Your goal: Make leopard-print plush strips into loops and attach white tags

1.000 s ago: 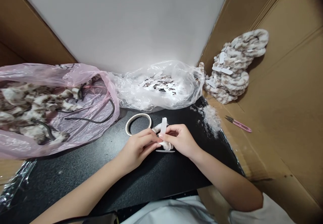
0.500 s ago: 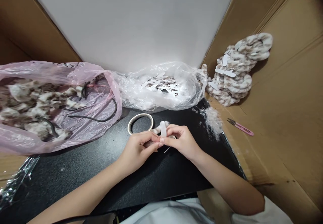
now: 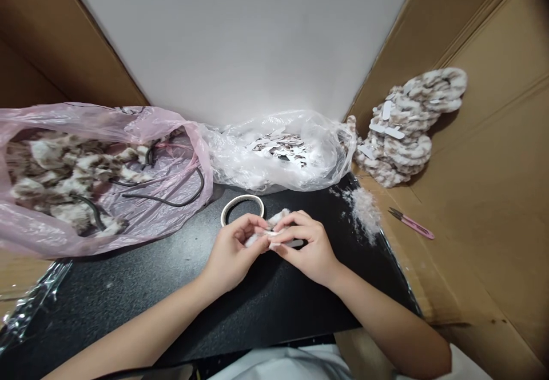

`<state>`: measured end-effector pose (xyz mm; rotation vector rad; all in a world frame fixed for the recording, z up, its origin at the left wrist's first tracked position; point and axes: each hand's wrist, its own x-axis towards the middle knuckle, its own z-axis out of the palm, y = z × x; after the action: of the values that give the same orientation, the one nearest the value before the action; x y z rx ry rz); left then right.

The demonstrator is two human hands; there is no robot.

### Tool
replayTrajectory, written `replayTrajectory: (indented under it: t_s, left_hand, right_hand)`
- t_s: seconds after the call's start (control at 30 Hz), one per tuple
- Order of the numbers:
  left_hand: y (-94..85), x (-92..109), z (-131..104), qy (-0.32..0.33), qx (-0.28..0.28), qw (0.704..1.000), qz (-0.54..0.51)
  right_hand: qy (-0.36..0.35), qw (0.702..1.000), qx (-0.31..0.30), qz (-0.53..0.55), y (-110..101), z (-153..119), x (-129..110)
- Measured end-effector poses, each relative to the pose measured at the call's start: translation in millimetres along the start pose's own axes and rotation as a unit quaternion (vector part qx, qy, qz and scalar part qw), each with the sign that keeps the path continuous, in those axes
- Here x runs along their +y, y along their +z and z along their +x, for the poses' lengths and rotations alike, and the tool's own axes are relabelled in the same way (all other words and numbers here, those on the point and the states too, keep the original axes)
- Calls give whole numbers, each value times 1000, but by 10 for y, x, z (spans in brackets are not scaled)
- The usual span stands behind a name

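Note:
My left hand (image 3: 235,254) and my right hand (image 3: 312,250) meet over the dark tabletop (image 3: 141,294), fingertips almost touching. Between them is a small fluffy white-and-brown band (image 3: 281,217), pinched from both sides and mostly covered by the fingers. A white strip (image 3: 295,243), seemingly a paper label, sticks out under the right fingers. Both hands are closed with thumb against fingers; the exact overlap of strip and fluff is hidden. Just beyond the left fingers lies a cream ring that looks like a roll of tape (image 3: 223,211).
A pink plastic bag (image 3: 165,118) with fluffy pieces and dark cords lies left. Behind, a clear plastic bag (image 3: 229,166) holds white paper strips (image 3: 283,146). At right are a pile of labelled fluffy bands (image 3: 398,126), white shreds (image 3: 364,211), and pink thread snips (image 3: 414,226) on cardboard.
The white strip stood upright over the fluffy band; now it is down among my fingers. My right fingers have shifted over it. The whole view has moved slightly.

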<state>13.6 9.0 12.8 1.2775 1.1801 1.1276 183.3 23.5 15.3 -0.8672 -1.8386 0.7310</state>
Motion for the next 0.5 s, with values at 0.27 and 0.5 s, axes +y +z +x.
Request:
replayTrajectory:
  t_s: [0.27, 0.5]
  left_hand:
    - [-38, 119, 47, -15, 13, 999, -47]
    - [-25, 100, 36, -14, 18, 1000, -15]
  right_hand:
    - [-71, 993, -30, -86, -9, -10, 16]
    - [-142, 980, 33, -137, -50, -10, -2]
